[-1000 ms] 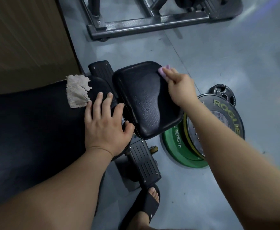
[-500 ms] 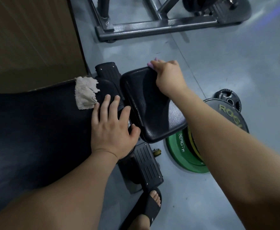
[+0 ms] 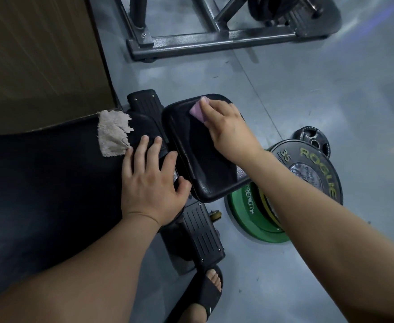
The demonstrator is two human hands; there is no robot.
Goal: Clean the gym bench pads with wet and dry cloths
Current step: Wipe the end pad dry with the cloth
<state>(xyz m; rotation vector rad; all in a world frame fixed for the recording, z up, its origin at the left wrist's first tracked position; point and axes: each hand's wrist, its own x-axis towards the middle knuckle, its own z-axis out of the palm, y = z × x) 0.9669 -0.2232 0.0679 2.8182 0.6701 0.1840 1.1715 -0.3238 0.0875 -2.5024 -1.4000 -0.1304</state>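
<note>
Right hand (image 3: pixel 228 129) fingers curl on a pink cloth (image 3: pixel 197 110), pressing it near the far edge of the glossy black seat pad (image 3: pixel 205 164). Bare floor (image 3: pixel 308 89) lies beyond. Left hand (image 3: pixel 149 180) lies flat, fingers spread, on the long pad (image 3: pixel 51 183), a frayed beige cloth (image 3: pixel 111 134) just beside them. Plates (image 3: pixel 308 173) crowd the right.

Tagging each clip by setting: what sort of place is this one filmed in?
Most likely a gym's free-weights area: weight plates, one marked ROGUE, lie stacked, the right hand holds a pink cloth on a padded black bench seat, and a steel rack base stands beyond.
</note>
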